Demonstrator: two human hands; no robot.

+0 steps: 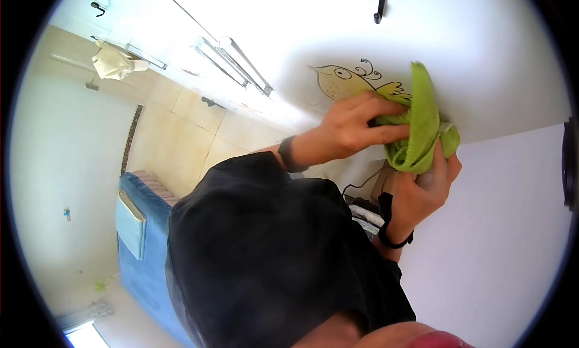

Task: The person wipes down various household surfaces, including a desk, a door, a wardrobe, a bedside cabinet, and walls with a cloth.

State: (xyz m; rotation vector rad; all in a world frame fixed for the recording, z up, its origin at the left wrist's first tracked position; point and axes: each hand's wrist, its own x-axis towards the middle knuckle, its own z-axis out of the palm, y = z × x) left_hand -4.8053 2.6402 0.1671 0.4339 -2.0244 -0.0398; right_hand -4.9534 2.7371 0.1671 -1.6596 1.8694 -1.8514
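Note:
A bright green cloth [424, 124] is bunched and folded between both hands, with one pointed corner sticking up. My left hand [347, 126], a dark band at its wrist, pinches the cloth from the left with its fingers. From below and to the right, my right hand [422, 188], also with a black wristband, grips the cloth's lower edge. The folds hide some fingertips. Just behind the cloth, a yellow bird drawing [342, 82] shows on a white surface [482, 64], its tail partly covered.
A black hook [380, 10] is at the top. Metal handles [244, 64] and a hanging cream cloth [111, 61] are to the upper left. Tiled floor [187, 124] and a blue bed [145, 275] lie left. Dark items and a cable [362, 185] are beneath the hands.

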